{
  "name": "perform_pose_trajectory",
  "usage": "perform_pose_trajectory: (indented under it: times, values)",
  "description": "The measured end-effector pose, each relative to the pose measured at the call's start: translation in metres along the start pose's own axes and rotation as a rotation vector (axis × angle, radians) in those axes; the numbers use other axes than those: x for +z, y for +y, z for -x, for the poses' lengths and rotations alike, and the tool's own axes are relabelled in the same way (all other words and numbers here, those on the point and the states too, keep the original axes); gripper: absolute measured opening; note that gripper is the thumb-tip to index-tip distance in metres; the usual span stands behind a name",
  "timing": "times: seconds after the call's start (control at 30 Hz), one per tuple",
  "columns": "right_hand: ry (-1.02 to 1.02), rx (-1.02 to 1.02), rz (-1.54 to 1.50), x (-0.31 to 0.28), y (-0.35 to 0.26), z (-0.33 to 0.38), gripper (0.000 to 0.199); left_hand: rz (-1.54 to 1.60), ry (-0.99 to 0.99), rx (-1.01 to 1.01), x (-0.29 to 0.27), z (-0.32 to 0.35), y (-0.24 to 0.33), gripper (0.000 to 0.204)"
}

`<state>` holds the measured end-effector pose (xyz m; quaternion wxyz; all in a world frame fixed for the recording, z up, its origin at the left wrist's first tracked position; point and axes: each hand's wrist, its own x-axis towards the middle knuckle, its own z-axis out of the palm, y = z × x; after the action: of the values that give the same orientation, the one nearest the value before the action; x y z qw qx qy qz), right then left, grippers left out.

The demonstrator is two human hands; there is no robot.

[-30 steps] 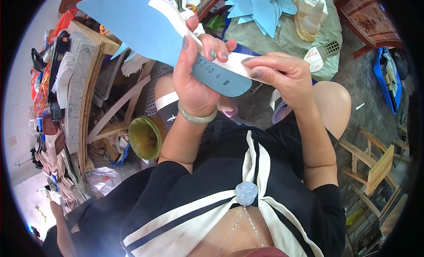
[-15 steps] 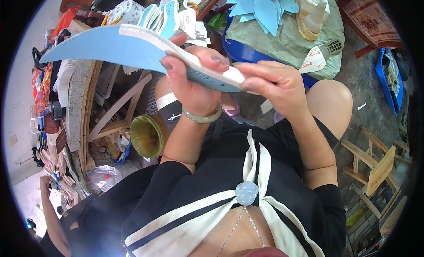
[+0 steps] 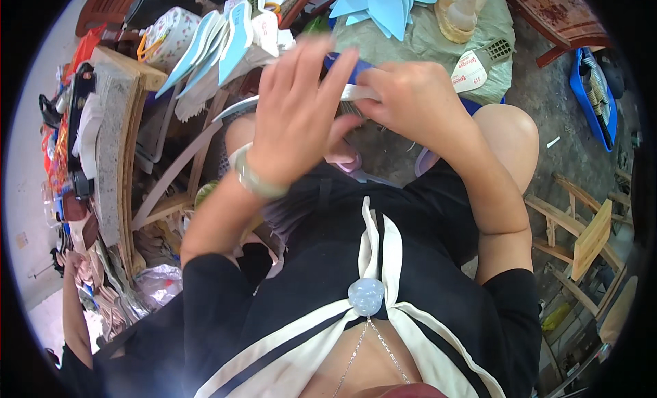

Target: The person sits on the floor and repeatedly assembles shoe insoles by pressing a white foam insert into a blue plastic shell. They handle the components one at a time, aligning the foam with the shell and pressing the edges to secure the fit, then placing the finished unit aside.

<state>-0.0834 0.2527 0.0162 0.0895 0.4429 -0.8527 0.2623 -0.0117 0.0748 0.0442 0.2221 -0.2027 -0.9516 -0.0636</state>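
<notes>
My right hand (image 3: 414, 100) pinches one end of a thin white-and-blue shoe insole (image 3: 360, 92). It is held nearly edge-on in front of me and stretches to the left, its far tip showing past my left hand (image 3: 294, 117). That hand is raised with the fingers apart, slightly smeared by motion, and passes in front of the insole's middle. Whether its palm touches the insole is hidden. Beyond the left hand, several blue-and-white insoles (image 3: 236, 39) stand in a fanned row.
Blue cut-out pieces (image 3: 383, 8), a bottle in a crusted holder (image 3: 460, 18) and a white insole with grey mesh (image 3: 472, 71) lie on a green cloth (image 3: 428, 39). A wooden stool (image 3: 590, 240) stands at right. Another person's arm (image 3: 75, 309) shows at far left.
My left hand has let go of the insole, opened and risen. The insole has turned from showing its blue face to nearly edge-on, still in my right hand, which has moved slightly up.
</notes>
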Motion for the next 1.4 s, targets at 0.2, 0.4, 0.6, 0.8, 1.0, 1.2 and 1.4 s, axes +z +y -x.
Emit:
perform_pose_trajectory:
  times: [0.2, 0.4, 0.6, 0.8, 1.0, 1.2, 1.4]
  values:
    - [-0.047, 0.153, -0.482, -0.002, 0.03, -0.021, 0.019, 0.562, -0.699, -0.216, 0.038, -0.022, -0.041, 0.025]
    - [-0.049, 0.369, -1.445, -0.015, 0.068, -0.001, 0.033, 0.917, -0.822, -0.43, 0.035, -0.024, -0.025, 0.027]
    - [0.184, 0.405, -1.583, -0.005, 0.067, 0.003, 0.03, 1.396, -0.508, -0.597, 0.032, -0.018, -0.008, 0.029]
    - [0.341, 0.434, -1.656, 0.008, 0.052, -0.004, 0.029, 1.757, -0.234, -0.539, 0.056, -0.015, 0.0, 0.039]
    - [0.429, 0.401, -1.732, 0.016, 0.031, -0.008, 0.027, 1.888, 0.02, -0.532, 0.076, -0.02, 0.016, 0.034]
    - [0.302, 0.386, -1.537, 0.013, 0.031, -0.008, 0.022, 1.914, 0.276, -0.61, 0.08, -0.021, 0.013, 0.036]
    - [0.404, 0.245, -0.849, 0.023, 0.016, 0.0, 0.018, 1.786, 0.53, -0.572, 0.074, -0.024, 0.011, 0.046]
